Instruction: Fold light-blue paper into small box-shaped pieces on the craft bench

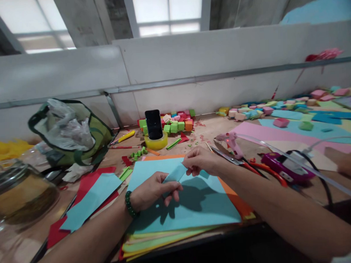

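Observation:
My left hand [153, 191], with a green bead bracelet on the wrist, pinches the lower end of a small light blue paper strip [174, 173]. My right hand [201, 160] pinches the strip's upper end. Both hands hover just above a stack of coloured paper sheets [195, 207] whose top sheet is light blue, with orange, yellow and green sheets beneath. Another blue strip [91, 201] lies on red paper to the left.
A phone [153, 124] leans upright on a yellow tape roll. Coloured paper cubes [175, 125] sit behind it and along the right back. Scissors [245, 163], a pink glue gun [232, 141], a green bag [74, 131] and a glass jar [19, 190] surround the stack.

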`<state>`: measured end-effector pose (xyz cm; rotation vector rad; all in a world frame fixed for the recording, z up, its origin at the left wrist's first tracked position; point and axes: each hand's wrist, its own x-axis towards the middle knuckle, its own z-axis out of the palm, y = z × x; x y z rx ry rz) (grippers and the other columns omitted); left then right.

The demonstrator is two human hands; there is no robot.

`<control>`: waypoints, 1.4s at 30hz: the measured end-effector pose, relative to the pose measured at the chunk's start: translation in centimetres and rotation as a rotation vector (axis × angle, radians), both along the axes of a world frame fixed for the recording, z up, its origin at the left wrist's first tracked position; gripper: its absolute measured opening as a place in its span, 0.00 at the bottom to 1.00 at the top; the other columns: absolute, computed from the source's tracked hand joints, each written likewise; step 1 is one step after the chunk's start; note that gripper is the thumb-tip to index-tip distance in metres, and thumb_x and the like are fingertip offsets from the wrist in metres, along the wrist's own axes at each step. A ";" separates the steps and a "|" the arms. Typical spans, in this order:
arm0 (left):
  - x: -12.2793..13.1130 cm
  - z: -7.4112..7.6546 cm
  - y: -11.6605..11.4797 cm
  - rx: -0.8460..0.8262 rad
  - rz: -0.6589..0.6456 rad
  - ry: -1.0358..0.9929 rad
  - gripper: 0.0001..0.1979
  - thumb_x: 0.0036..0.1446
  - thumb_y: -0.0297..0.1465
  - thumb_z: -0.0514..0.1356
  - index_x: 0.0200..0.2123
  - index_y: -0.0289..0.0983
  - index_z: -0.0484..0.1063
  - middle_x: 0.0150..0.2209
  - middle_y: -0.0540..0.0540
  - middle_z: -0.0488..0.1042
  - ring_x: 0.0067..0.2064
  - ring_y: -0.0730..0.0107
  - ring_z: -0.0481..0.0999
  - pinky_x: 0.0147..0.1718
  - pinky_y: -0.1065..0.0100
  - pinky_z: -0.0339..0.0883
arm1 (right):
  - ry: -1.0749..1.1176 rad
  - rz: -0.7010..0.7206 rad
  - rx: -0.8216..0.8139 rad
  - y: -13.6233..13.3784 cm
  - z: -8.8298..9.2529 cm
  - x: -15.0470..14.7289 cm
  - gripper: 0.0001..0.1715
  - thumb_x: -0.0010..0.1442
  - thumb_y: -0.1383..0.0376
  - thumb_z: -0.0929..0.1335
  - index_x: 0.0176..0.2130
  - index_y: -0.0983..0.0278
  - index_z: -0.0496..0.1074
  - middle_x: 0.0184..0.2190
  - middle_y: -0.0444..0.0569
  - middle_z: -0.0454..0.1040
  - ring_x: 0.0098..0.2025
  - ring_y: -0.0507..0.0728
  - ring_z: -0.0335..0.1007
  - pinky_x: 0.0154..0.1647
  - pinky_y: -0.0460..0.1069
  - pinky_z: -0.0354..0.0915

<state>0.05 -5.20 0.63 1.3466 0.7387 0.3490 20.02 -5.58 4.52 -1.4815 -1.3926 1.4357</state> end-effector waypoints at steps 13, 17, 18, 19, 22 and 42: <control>0.1 -0.4 0.2 0.008 0.088 -0.050 0.18 0.49 0.42 0.66 0.28 0.30 0.76 0.22 0.46 0.73 0.17 0.83 0.60 0.17 0.76 0.54 | -0.013 0.010 0.150 0.2 -0.3 0.2 0.21 0.46 0.52 0.74 0.19 0.67 0.73 0.15 0.45 0.73 0.16 0.47 0.66 0.18 0.42 0.63; 0.0 -0.7 0.3 0.030 0.080 -0.048 0.18 0.51 0.42 0.66 0.27 0.30 0.76 0.23 0.46 0.73 0.18 0.83 0.61 0.18 0.76 0.54 | -0.074 0.029 0.217 -0.1 -0.1 0.1 0.22 0.41 0.52 0.77 0.20 0.68 0.74 0.15 0.44 0.72 0.18 0.47 0.67 0.19 0.42 0.64; 0.0 -0.8 0.3 0.026 0.079 -0.050 0.17 0.51 0.41 0.65 0.27 0.30 0.76 0.23 0.46 0.73 0.18 0.83 0.61 0.18 0.76 0.53 | -0.071 0.027 0.215 -0.2 0.0 0.1 0.22 0.40 0.52 0.77 0.20 0.68 0.74 0.15 0.44 0.72 0.18 0.47 0.67 0.20 0.42 0.64; -0.1 -0.8 0.3 0.016 0.079 -0.048 0.17 0.51 0.41 0.65 0.28 0.30 0.76 0.23 0.46 0.73 0.18 0.83 0.61 0.18 0.76 0.53 | -0.067 0.025 0.210 -0.2 0.0 0.0 0.22 0.40 0.52 0.77 0.20 0.68 0.74 0.16 0.44 0.72 0.19 0.48 0.68 0.21 0.43 0.65; -0.3 -0.5 0.2 -0.030 0.061 -0.023 0.17 0.51 0.41 0.66 0.30 0.30 0.75 0.24 0.46 0.74 0.18 0.82 0.63 0.17 0.77 0.52 | -0.073 0.038 0.212 -0.1 -0.2 0.0 0.21 0.40 0.52 0.77 0.20 0.68 0.74 0.16 0.44 0.73 0.19 0.48 0.68 0.21 0.43 0.66; -0.1 0.0 0.2 -0.081 0.091 -0.120 0.18 0.50 0.42 0.66 0.31 0.29 0.75 0.24 0.44 0.76 0.21 0.74 0.73 0.22 0.74 0.62 | -0.066 0.132 0.293 0.0 -1.0 0.0 0.20 0.45 0.52 0.74 0.23 0.67 0.74 0.17 0.43 0.71 0.20 0.47 0.66 0.21 0.42 0.64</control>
